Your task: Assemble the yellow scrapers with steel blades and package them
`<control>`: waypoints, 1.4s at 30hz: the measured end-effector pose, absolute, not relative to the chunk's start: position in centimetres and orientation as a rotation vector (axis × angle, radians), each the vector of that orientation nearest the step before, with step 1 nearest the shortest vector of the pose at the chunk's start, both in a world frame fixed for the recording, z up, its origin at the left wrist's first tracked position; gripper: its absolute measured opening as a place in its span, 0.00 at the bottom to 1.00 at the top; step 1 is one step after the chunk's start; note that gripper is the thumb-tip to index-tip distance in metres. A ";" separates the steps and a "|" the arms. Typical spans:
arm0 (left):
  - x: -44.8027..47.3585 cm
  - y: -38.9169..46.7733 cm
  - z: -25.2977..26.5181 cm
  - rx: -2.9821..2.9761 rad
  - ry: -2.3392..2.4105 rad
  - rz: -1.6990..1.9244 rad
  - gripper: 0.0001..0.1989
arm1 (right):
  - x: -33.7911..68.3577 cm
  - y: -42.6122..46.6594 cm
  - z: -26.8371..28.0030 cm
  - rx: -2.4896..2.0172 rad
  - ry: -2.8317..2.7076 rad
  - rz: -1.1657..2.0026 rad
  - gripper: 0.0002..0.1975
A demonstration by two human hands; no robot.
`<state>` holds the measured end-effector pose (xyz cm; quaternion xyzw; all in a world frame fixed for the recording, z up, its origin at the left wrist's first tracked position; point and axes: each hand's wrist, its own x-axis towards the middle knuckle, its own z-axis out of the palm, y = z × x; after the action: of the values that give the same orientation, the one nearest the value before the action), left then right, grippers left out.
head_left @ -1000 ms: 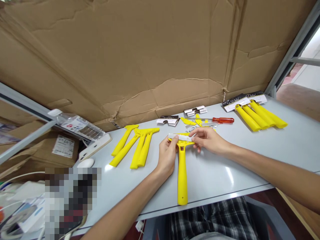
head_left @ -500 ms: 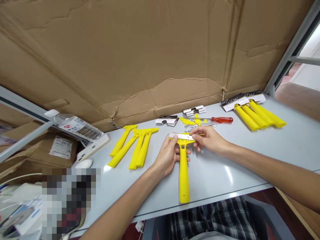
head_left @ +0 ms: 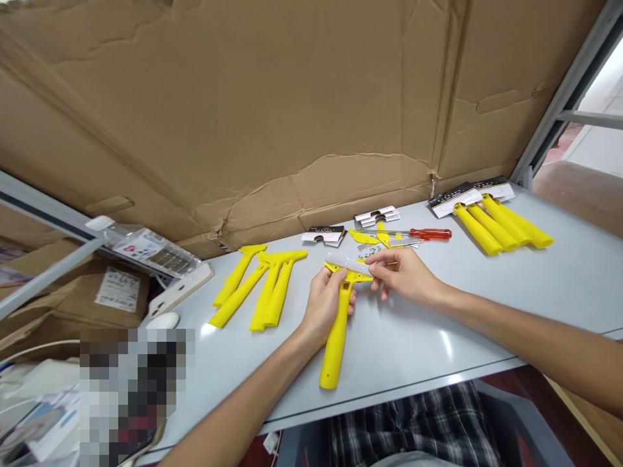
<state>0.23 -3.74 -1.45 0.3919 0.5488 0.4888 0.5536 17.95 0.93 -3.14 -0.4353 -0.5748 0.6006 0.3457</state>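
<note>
My left hand [head_left: 325,299] is closed around the neck of a yellow scraper handle [head_left: 337,344], whose wide head points away from me and whose grip slants down toward the table's front edge. A flat metal blade [head_left: 347,262] lies across that head. Its right end is pinched between the thumb and fingers of my right hand [head_left: 392,270]. Whether the blade rests on the head or hovers just above it, I cannot tell. Just beyond my hands lie small yellow plates [head_left: 363,237] and a screwdriver [head_left: 431,233] with a red handle.
Several yellow handles [head_left: 277,292] lie on the grey table [head_left: 413,363] to the left. More handles with printed cards [head_left: 455,199] are at the far right. Folded cards [head_left: 324,235] sit near the cardboard wall [head_left: 292,104]. A phone [head_left: 182,290] and a plastic bottle [head_left: 150,250] are at left.
The handle's grip has swung left and its head has turned slightly. The blade, held at its right end, has tilted and sits a little higher over the head.
</note>
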 end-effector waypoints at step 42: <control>0.4 -4.1 -1.7 1.073 1.393 1.112 0.18 | 18.0 0.5 -3.0 -1.064 -1.627 1.553 0.15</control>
<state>0.39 -4.13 -1.69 0.4448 0.5775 0.4612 0.5059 17.95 0.54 -3.03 -0.4051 -0.6193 0.5912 0.3207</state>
